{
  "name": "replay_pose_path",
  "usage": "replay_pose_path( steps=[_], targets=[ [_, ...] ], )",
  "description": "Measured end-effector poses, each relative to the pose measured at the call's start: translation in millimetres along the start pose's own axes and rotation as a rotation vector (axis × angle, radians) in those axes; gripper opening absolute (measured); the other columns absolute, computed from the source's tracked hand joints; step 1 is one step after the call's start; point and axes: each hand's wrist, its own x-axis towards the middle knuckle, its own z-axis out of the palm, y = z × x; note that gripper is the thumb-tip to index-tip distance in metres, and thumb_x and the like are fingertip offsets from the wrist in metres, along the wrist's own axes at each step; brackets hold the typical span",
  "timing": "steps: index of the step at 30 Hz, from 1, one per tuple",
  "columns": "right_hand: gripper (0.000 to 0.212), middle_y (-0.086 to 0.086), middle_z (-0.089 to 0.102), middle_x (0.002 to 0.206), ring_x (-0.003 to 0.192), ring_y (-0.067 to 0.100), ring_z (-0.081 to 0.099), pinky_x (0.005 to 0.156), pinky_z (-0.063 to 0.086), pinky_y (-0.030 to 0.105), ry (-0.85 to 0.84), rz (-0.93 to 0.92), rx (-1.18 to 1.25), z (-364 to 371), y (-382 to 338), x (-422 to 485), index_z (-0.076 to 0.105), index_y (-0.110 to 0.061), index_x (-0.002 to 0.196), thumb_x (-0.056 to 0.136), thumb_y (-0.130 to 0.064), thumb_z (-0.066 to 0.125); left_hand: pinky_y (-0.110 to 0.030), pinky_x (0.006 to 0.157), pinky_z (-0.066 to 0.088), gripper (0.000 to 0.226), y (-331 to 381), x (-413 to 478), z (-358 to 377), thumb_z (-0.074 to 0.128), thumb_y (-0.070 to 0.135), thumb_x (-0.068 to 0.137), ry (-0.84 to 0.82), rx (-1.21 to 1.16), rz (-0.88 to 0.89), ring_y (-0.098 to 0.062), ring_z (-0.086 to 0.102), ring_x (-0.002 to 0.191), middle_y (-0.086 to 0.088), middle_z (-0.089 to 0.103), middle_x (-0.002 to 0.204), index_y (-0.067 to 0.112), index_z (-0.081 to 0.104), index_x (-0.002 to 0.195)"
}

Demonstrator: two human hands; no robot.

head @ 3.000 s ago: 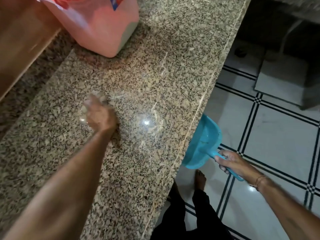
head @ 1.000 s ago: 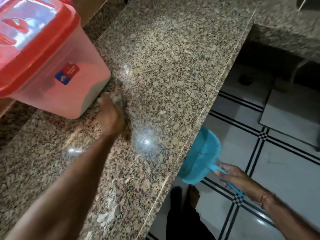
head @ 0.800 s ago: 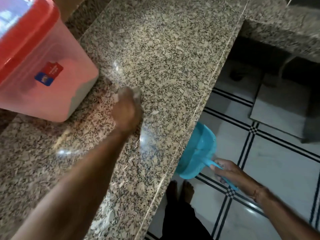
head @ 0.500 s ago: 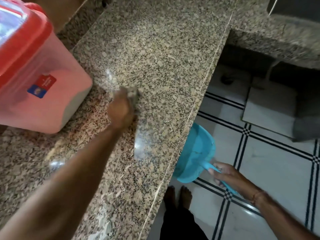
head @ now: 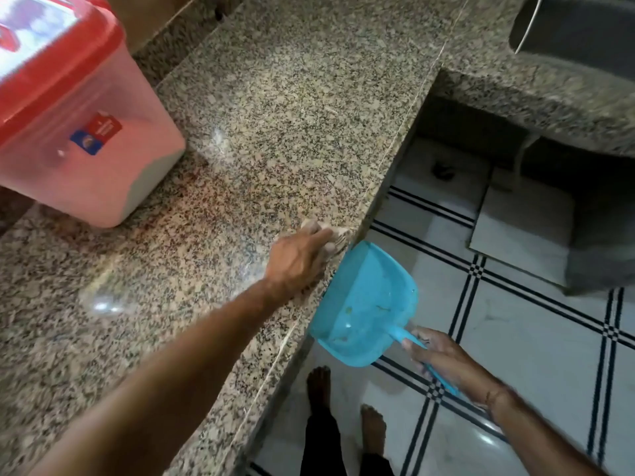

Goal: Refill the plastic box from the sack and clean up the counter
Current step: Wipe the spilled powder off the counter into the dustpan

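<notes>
Along the front edge of the counter [head: 275, 97], the left hand [head: 295, 262] lies palm down. Its fingers [head: 323, 239] are straight and close together, pale with dust, and press the granite right at the lip. Just beneath that lip a blue dustpan [head: 367, 304] tilts mouth-up, and the right hand [head: 443, 359] curls round its handle. The plastic box [head: 86, 159], with its red lid [head: 62, 63] on, stands well apart from the fingers at the back left. 2 bare feet [head: 319, 389] stand on the tiled floor [head: 532, 338].
</notes>
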Motion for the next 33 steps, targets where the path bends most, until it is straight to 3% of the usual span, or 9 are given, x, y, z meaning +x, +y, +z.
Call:
replay_pose_path(
  steps=[3, 7, 9, 14, 18, 23, 26, 29, 33],
  targets=[
    [0.037, 0.003, 0.051, 0.079, 0.068, 0.010, 0.049, 0.061, 0.044, 0.025, -0.012, -0.039, -0.018, -1.4, 12.1, -14.6, 0.065, -0.018, 0.127, 0.097, -0.040, 0.066, -0.019, 0.058, 0.041, 0.050, -3.3, -68.0, -6.4, 0.028, 0.050, 0.105, 0.016, -0.032, -0.002, -0.013, 0.058, 0.075, 0.005, 0.058, 0.100, 0.020, 0.065, 0.119],
    [0.021, 0.006, 0.054, 0.082, 0.072, 0.016, 0.050, 0.072, 0.048, 0.033, -0.039, -0.070, 0.005, 5.1, 32.1, -35.0, 0.068, -0.036, 0.115, 0.095, -0.040, 0.066, -0.026, 0.057, 0.058, 0.027, -9.5, -110.6, -30.8, 0.045, 0.036, 0.109, 0.022, -0.047, -0.038, -0.009, 0.064, 0.076, 0.006, 0.063, 0.102, 0.020, 0.065, 0.117],
    [0.028, 0.006, 0.056, 0.083, 0.071, 0.015, 0.053, 0.073, 0.049, 0.033, -0.031, -0.053, 0.033, 8.8, 38.3, -41.5, 0.066, -0.034, 0.112, 0.087, -0.046, 0.068, -0.022, 0.057, 0.055, 0.019, -11.9, -108.7, -50.8, 0.047, 0.028, 0.110, 0.124, -0.108, -0.158, -0.007, 0.063, 0.077, 0.007, 0.063, 0.102, 0.020, 0.064, 0.114],
    [0.058, 0.001, 0.061, 0.082, 0.072, 0.014, 0.056, 0.065, 0.051, 0.029, -0.039, -0.055, -0.016, 18.5, 53.0, -43.8, 0.070, -0.023, 0.106, 0.069, -0.068, 0.075, -0.045, 0.061, 0.066, 0.025, -30.7, -131.2, -95.0, 0.043, 0.035, 0.110, 0.305, -0.439, -0.540, -0.025, 0.074, 0.073, -0.010, 0.068, 0.091, 0.017, 0.060, 0.107],
    [0.059, -0.001, 0.054, 0.070, 0.064, 0.010, 0.051, 0.058, 0.045, 0.025, -0.091, -0.062, -0.061, 35.8, 50.6, -39.1, 0.067, -0.016, 0.114, 0.078, -0.063, 0.074, -0.042, 0.070, 0.058, 0.029, -55.9, -193.3, -91.1, 0.040, 0.040, 0.109, 0.368, -0.141, -0.778, -0.027, 0.070, 0.086, -0.007, 0.070, 0.100, 0.024, 0.062, 0.118],
    [0.051, 0.001, 0.055, 0.070, 0.068, 0.017, 0.048, 0.062, 0.042, 0.032, -0.150, -0.091, -0.177, 55.7, 53.8, -29.5, 0.060, 0.000, 0.113, 0.095, -0.047, 0.067, -0.039, 0.068, 0.041, 0.025, -88.7, -264.6, -67.0, 0.037, 0.033, 0.112, 0.471, 0.080, -1.236, -0.024, 0.052, 0.079, -0.005, 0.055, 0.099, 0.018, 0.055, 0.120],
    [0.044, 0.005, 0.055, 0.070, 0.064, 0.016, 0.048, 0.059, 0.042, 0.030, -0.182, -0.071, -0.217, 65.7, 56.2, -28.9, 0.058, 0.005, 0.114, 0.100, -0.036, 0.063, -0.026, 0.057, 0.049, 0.015, -75.4, -267.6, -53.8, 0.040, 0.038, 0.111, 0.474, -0.059, -1.074, -0.014, 0.063, 0.076, 0.004, 0.067, 0.101, 0.035, 0.054, 0.111],
    [0.051, 0.008, 0.054, 0.071, 0.060, 0.013, 0.049, 0.056, 0.042, 0.026, -0.176, -0.054, -0.221, 75.7, 58.6, -36.7, 0.057, 0.008, 0.115, 0.098, -0.040, 0.064, -0.024, 0.066, 0.051, 0.022, -33.2, -233.5, -50.8, 0.041, 0.042, 0.109, 0.346, -0.179, -0.744, -0.006, 0.063, 0.083, 0.012, 0.066, 0.103, 0.032, 0.060, 0.112],
    [0.070, 0.006, 0.051, 0.073, 0.059, 0.009, 0.049, 0.053, 0.043, 0.022, -0.194, -0.085, -0.209, 84.9, 55.0, -49.9, 0.060, 0.004, 0.109, 0.080, -0.059, 0.070, -0.034, 0.071, 0.058, 0.027, -38.2, -229.8, -76.0, 0.039, 0.041, 0.110, 0.378, -0.380, -0.795, -0.018, 0.067, 0.087, 0.000, 0.067, 0.110, 0.027, 0.060, 0.122]
  ],
)
